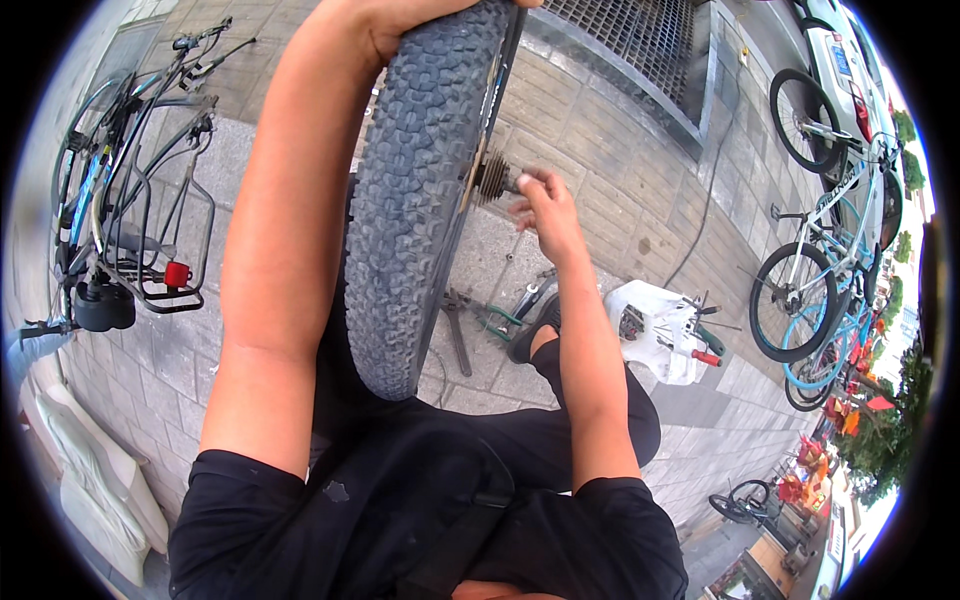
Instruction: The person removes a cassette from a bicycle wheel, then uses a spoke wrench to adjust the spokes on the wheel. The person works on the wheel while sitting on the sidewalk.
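A bicycle wheel with a thick knobbly black tyre [410, 200] stands upright before me, seen nearly edge-on. My left hand [420, 12] grips the tyre over its top; the upper picture edge cuts off part of this hand. On the wheel's right side a cog cassette [491, 178] sticks out at the hub. There the thumb and bent fingers of my right hand [548, 208] close on the axle end, slightly smeared by motion. Any small part between those fingers is hidden.
Below the hub, a wrench [457, 335] and a pump-like tool [530, 296] lie on the paving. A white cut-open container [650, 325] holds tools at right. Bicycles stand left [130, 200] and right [825, 230]. A metal grate [640, 40] lies ahead.
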`<state>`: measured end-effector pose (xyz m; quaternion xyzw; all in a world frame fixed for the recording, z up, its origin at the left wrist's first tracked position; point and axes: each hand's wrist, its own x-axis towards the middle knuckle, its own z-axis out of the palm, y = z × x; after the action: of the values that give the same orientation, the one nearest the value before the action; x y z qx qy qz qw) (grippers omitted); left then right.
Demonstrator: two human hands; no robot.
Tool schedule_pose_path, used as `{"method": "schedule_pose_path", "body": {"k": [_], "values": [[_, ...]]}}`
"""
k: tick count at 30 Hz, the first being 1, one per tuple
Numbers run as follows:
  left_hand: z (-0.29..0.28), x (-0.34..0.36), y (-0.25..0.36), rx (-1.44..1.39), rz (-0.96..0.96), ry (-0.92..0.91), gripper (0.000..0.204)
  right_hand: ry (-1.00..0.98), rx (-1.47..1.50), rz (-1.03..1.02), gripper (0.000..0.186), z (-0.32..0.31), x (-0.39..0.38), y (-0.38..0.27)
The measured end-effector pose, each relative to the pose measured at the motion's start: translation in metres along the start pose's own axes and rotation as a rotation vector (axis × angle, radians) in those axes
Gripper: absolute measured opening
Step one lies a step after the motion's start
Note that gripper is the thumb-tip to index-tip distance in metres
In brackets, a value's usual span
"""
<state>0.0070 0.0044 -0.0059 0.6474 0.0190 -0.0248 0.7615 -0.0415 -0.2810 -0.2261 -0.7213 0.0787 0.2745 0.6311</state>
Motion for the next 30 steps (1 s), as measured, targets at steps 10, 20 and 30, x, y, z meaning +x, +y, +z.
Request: {"method": "schedule_pose_path", "body": {"k": [10, 20, 30], "values": [[0.0, 0.003, -0.001, -0.019, -0.012, 0.003, 0.061, -0.205, -0.019, -0.218, 0.035, -0.017, 0.023, 0.028], [0.006, 0.0, 0.005, -0.022, -0.012, 0.023, 0.061, -0.131, 0.125, 0.211, 0.031, -0.014, 0.016, 0.017], [0.003, 0.003, 0.001, -0.015, -0.014, -0.005, 0.06, -0.162, 0.131, -0.091, 0.029, -0.016, 0.015, 0.026]]}}
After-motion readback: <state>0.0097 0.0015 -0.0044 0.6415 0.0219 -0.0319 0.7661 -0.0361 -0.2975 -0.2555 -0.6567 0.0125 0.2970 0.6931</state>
